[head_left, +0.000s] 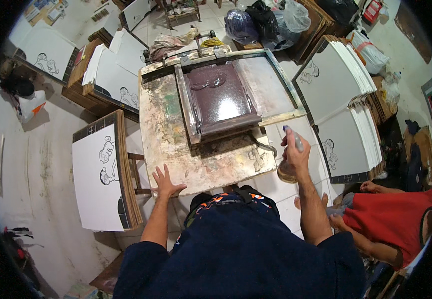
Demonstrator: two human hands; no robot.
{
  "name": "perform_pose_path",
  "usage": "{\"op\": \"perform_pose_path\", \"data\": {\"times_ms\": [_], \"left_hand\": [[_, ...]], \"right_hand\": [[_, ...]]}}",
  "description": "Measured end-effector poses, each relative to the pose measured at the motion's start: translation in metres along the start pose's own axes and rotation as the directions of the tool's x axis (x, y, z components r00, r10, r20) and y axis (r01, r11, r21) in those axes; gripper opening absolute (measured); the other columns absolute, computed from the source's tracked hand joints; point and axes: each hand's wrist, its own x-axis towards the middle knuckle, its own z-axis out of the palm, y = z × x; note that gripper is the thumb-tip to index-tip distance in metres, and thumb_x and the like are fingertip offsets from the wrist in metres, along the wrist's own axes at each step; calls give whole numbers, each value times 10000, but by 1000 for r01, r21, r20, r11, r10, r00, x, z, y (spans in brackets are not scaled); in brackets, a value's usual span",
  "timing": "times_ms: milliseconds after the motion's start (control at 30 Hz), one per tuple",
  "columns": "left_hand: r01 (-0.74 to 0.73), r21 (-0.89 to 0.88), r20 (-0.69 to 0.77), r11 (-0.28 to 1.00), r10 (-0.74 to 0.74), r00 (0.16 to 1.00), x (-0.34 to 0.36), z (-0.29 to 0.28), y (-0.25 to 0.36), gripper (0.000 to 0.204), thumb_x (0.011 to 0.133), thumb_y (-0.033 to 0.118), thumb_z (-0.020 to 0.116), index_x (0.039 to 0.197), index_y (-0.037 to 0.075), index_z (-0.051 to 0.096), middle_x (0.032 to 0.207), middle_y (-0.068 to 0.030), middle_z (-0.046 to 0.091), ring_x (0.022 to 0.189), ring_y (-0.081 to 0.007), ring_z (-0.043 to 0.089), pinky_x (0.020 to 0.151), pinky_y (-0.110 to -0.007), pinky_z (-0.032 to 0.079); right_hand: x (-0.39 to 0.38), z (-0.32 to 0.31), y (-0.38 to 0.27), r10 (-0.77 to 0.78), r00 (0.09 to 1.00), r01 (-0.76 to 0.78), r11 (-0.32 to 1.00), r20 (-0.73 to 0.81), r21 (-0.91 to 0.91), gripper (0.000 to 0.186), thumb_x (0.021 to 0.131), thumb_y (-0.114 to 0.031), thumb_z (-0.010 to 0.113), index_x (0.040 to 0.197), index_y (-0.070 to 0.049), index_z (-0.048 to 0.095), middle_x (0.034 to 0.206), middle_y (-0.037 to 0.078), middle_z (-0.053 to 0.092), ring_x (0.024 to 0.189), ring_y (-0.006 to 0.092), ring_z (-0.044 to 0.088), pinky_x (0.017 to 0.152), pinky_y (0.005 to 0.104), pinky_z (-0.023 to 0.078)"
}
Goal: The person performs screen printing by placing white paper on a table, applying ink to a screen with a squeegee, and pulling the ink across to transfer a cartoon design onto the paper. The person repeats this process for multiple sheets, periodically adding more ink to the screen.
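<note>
My left hand [164, 184] rests with spread fingers on the near left edge of a paint-stained worktable [166, 144]. In my right hand [297, 154], off the table's right side, is a spray bottle [287, 173] with a grey head, a blue nozzle tip and a brownish lower part. My fingers are wrapped round it. A wooden screen-printing frame [192, 117] lies on the table, ahead of both hands. Dark purple ink [221, 94], wet and shiny, covers its left part. The mesh [265, 84] on the right looks pale and hazy.
Stacked boards with white printed sheets stand left [94, 167] and right [348, 134] of the table. A person in a red shirt [390, 219] sits close at my right. Plastic bags [268, 25] and rags [173, 42] lie beyond the table.
</note>
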Motion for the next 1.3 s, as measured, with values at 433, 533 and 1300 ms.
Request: {"op": "perform_pose_path", "data": {"times_ms": [433, 533, 1300], "left_hand": [[-166, -142, -128, 976, 148, 981, 14, 28, -30, 1562, 481, 705, 930, 1681, 281, 25, 1735, -185, -112, 1577, -472, -103, 1003, -917, 100], [-141, -122, -114, 983, 127, 985, 18, 33, -33, 1561, 478, 700, 932, 1682, 279, 32, 1736, -194, -95, 1578, -473, -95, 1005, -914, 97], [-2, -124, -118, 992, -13, 993, 10, 15, -11, 1569, 414, 619, 990, 1679, 281, 125, 1750, -143, -14, 1599, -410, -29, 1086, -854, 170]], "right_hand": [[72, 23, -13, -68, 995, 78, 985, -67, 153, 474, 1012, -422, 654, 786, -6, 661, 625, 24, 604, 511, 108, 572, 467, 295, 443], [90, 24, -20, -23, 994, 47, 973, -109, 224, 498, 1005, -436, 658, 758, -4, 664, 609, 20, 599, 527, 121, 574, 483, 308, 438], [12, 17, -33, -296, 925, 240, 942, 240, 236, 419, 1022, -406, 638, 874, -20, 702, 633, -3, 610, 508, 85, 574, 456, 266, 445]]}}
